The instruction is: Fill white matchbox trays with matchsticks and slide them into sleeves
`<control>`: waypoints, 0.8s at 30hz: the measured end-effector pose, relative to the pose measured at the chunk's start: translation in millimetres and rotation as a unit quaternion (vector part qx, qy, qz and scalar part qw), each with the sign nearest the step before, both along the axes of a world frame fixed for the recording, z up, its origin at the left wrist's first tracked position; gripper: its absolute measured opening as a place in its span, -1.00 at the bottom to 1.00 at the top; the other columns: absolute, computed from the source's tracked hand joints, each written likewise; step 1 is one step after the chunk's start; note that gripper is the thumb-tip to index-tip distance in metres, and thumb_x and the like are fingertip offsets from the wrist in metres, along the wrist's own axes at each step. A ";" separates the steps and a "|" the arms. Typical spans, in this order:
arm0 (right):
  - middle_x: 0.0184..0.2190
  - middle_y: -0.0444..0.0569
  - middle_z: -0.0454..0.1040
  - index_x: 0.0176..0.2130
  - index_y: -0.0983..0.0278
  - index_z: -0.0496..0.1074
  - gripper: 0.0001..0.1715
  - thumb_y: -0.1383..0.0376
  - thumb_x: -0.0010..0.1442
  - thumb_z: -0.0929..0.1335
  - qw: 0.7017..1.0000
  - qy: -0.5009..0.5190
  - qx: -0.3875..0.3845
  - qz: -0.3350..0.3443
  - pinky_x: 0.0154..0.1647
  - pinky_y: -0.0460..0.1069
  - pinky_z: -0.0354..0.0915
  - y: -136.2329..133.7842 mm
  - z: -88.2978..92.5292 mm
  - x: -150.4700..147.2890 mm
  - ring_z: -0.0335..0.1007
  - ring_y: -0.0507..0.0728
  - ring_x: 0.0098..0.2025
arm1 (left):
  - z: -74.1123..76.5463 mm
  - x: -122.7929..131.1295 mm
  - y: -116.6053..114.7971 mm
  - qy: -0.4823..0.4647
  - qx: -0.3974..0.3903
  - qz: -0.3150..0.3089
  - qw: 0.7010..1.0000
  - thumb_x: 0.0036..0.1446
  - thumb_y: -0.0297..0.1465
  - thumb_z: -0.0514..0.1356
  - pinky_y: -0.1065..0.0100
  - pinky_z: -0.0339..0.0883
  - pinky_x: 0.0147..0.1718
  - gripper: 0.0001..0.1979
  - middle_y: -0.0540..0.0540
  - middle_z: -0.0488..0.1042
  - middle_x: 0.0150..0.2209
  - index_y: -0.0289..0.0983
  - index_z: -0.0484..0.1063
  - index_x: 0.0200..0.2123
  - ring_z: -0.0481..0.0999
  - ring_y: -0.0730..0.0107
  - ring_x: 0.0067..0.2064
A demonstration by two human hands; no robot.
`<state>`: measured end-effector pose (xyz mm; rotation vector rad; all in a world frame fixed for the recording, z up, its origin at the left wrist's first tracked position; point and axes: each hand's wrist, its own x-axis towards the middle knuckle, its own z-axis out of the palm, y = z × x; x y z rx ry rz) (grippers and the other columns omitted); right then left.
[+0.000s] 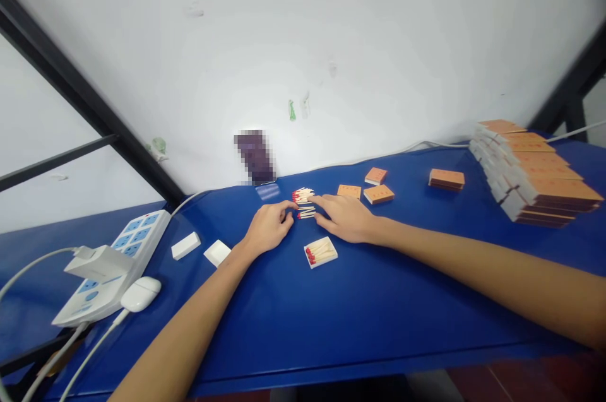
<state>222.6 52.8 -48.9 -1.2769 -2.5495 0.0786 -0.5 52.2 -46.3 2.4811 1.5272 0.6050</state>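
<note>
Red-tipped matches lie between my hands: a dense pile of matches (302, 194) toward the wall and a small row of matches (307, 213) just nearer to me. My left hand (267, 226) rests on the table at the red-head end, index finger and thumb bent but apart. At the plain-stick end my right hand (350, 218) has its index finger reaching to the pile and its thumb by the small row; a gap shows between them. Closer to me is a white matchbox tray (335, 256) with several matches inside.
Several orange matchboxes (379, 194) lie past my right hand, with a matchbox stack (446, 179) farther right and a large pile of matchboxes (544, 175) beyond. Two white trays (186, 245), a power strip (154, 228) and an earbud case (141, 294) are at left. A blurred-out phone-shaped object (255, 156) leans on the wall.
</note>
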 end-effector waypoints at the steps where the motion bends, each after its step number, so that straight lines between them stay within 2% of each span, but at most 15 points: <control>1: -0.10 0.07 0.52 0.25 0.24 0.24 -0.48 0.14 0.38 0.15 1.000 -0.004 0.000 -0.001 -0.23 0.02 0.19 -0.1 0.2 -0.4 0.46 0.23 -0.14 | -0.1 -0.1 -0.3 -0.003 0.001 -0.002 1.000 0.21 -0.42 0.05 0.40 0.08 -0.45 -0.71 0.11 0.22 -0.60 -0.22 0.52 -0.09 0.25 0.46 -0.54; 10: -0.09 0.09 0.49 0.26 0.23 0.24 -0.46 0.16 0.37 0.14 0.998 -0.060 0.011 -0.003 -0.22 0.04 0.22 -1.6 3.2 -3.5 0.46 0.24 -0.13 | -2.4 -2.4 0.7 -0.028 -0.002 -0.015 0.999 0.21 -0.42 0.06 0.40 0.09 -0.45 -0.75 0.11 0.23 -0.61 -0.22 0.53 -0.16 0.25 0.47 -0.54; 14: -0.09 0.09 0.49 0.24 0.24 0.27 -0.47 0.18 0.37 0.14 0.998 -0.056 0.008 -0.001 -0.19 0.05 0.23 -2.2 4.3 -3.4 0.46 0.25 -0.11 | -1.8 -2.4 -0.3 -0.017 0.014 0.019 1.000 0.22 -0.40 0.05 0.39 0.13 -0.44 -0.70 0.10 0.26 -0.58 -0.22 0.48 -0.03 0.30 0.43 -0.51; 18: -0.10 0.07 0.49 0.23 0.23 0.29 -0.49 0.20 0.37 0.15 0.999 -0.044 0.003 -0.002 -0.17 0.04 0.22 -2.5 4.7 -3.0 0.45 0.22 -0.12 | 0.4 -0.9 -1.7 0.030 0.025 0.065 0.997 0.22 -0.38 0.05 0.35 0.17 -0.40 -0.63 0.03 0.40 -0.49 -0.22 0.42 0.07 0.40 0.35 -0.42; 24: -0.12 0.06 0.50 0.20 0.21 0.33 -0.51 0.19 0.36 0.16 0.999 -0.034 -0.002 0.006 -0.19 0.02 0.22 -2.5 4.4 -1.9 0.45 0.21 -0.12 | 2.4 1.4 -2.5 0.062 0.019 0.066 0.996 0.26 -0.34 0.03 0.31 0.24 -0.30 -0.61 -0.05 0.49 -0.38 -0.21 0.41 0.11 0.47 0.25 -0.28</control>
